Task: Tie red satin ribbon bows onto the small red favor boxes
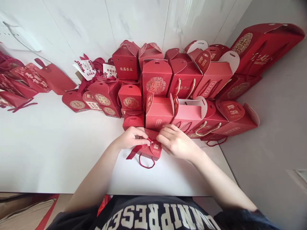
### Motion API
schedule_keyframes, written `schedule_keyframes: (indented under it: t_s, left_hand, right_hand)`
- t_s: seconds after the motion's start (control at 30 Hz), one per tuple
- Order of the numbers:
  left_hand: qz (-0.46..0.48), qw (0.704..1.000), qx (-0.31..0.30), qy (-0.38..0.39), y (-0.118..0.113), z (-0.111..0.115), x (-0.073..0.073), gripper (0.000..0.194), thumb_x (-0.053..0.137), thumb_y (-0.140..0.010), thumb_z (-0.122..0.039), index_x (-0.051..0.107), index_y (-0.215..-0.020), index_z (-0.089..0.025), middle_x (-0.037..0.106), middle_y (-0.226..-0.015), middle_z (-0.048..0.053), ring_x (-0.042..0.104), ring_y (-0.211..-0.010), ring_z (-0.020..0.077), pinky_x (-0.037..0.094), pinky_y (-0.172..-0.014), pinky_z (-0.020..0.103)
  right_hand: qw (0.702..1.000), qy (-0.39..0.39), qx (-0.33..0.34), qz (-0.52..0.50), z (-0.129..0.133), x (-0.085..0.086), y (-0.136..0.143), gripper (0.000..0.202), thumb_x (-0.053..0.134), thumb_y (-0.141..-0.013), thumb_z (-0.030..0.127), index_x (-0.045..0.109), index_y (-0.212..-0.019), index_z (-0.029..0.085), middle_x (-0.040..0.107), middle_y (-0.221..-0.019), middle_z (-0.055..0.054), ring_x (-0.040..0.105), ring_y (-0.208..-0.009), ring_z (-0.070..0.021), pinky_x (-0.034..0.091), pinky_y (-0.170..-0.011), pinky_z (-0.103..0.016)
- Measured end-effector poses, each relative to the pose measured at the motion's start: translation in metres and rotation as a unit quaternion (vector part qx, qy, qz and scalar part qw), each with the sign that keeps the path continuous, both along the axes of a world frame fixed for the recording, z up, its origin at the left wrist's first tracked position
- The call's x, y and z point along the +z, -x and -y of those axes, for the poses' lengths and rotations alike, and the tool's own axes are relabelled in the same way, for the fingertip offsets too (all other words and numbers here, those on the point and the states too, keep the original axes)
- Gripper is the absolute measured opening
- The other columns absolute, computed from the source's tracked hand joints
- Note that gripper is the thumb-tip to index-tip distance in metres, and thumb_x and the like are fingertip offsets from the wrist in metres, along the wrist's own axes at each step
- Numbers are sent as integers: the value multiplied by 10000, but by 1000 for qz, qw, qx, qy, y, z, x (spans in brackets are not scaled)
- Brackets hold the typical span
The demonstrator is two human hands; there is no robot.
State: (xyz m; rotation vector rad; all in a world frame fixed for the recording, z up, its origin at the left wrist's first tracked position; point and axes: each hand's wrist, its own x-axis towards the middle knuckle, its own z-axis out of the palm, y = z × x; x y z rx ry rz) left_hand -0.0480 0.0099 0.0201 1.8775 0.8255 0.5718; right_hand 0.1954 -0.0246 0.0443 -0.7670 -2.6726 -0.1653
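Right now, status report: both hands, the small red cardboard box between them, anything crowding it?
Left hand pinching flat dark-red ribbon atop small red cardboard box. Right hand curled at box's right side, grip unclear. Stacked red cardboard boxes close behind.

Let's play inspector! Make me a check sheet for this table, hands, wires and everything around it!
Surface: white table, red boxes along its back.
Job's things: small red box with loop handle and ribbon.
Clutter: red packages at far left.
Hands: left hand pinches the ribbon; right hand at the box's right side, grip unclear.
Wires: one thin wire by the back wall, left.
Surroundings: back wall tiled; grey wall at right.
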Motion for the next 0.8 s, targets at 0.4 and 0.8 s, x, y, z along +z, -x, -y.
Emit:
schedule_keyframes:
  t_s: [0.4,0.8]
  left_hand:
    - [23,1000,-9,19,0,-3,-8,227,748,-787,-379,795,-834,-162,657,-779,56,579,-691,127,471,-649,251]
    - [19,1000,3,-11,2,-2,-1,200,722,-820,-347,789,-787,-162,630,-739,45,572,-685,120,474,-654,235]
  right_hand:
    - [703,617,-61,-348,25,-27,-45,218,430,-969,406,460,-1072,216,707,-956,-92,702,-862,-224,535,-804,-397]
    - [716,621,-159,-277,2,-24,-17,404,648,-825,561,596,-709,177,439,-430,82,432,-352,-78,289,-356,-186]
